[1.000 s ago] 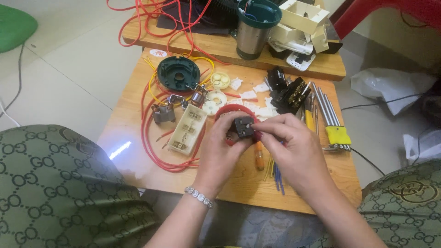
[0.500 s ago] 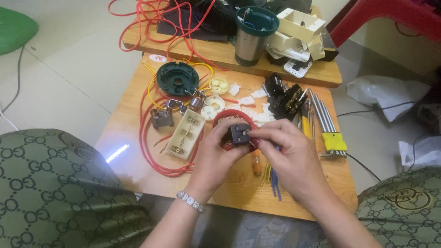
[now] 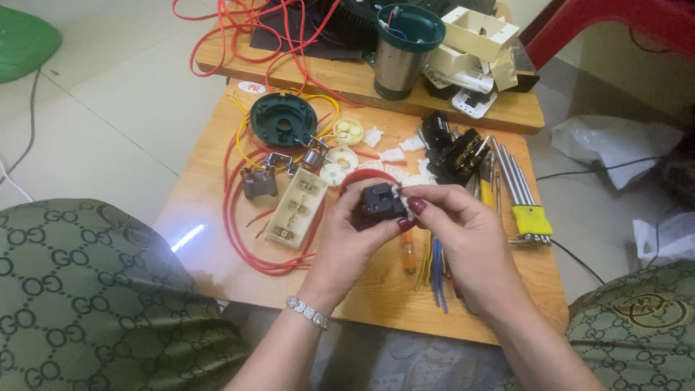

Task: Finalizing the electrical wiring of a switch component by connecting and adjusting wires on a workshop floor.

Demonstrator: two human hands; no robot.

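— Above the middle of the wooden desk [image 3: 217,239], what have the hands got?

— A small black switch block [image 3: 381,203], held between them just clear of the desk top. The left hand [image 3: 347,242] is curled shut around its underside and near face; the right hand [image 3: 463,232] pinches the far edge, thumb and forefinger closed on a little white piece at the block's top corner.

— How would you handle that well?

— I'd judge the left hand should stay the steady clamp while only the right fingertips work, so the white piece goes squarely and doesn't slip. Keeping it low over the desk seems wise too.

— What lies close by?

— A cream terminal housing [image 3: 297,208] just left of the hands, red wire [image 3: 239,224] looped around it, a green round cap [image 3: 283,120] farther back, and hex keys [image 3: 515,190] to the right.
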